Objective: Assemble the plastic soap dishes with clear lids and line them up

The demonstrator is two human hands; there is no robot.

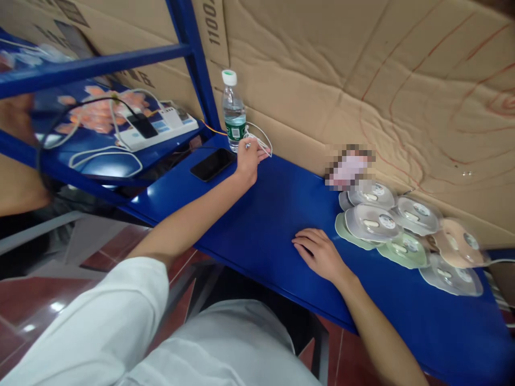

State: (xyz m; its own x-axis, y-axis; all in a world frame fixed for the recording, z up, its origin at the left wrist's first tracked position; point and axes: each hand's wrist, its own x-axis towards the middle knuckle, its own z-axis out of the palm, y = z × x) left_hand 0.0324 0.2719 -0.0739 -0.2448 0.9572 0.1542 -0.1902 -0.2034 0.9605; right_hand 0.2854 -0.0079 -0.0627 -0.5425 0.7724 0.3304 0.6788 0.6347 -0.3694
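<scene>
My left hand [249, 158] reaches to the back of the blue table [265, 214], beside a water bottle [234, 115] with a white and green cap. Its fingers are curled at a coiled white cable [262, 143], with the thumb side against the loops. A black phone [213, 164] lies just left of that wrist. My right hand [319, 252] rests palm down on the table with its fingers slightly bent and nothing visible in them. To its right sit several clear-lidded packages [374, 221] in grey, green and peach, partly stacked.
Cardboard [301, 69] lines the back. At left, a blue frame [96, 63] borders another table with a power strip [161, 128], cables and orange pieces [100, 110]. Another person's arm [20, 185] shows at the left edge. A pixelated item [349, 167] stands behind the packages.
</scene>
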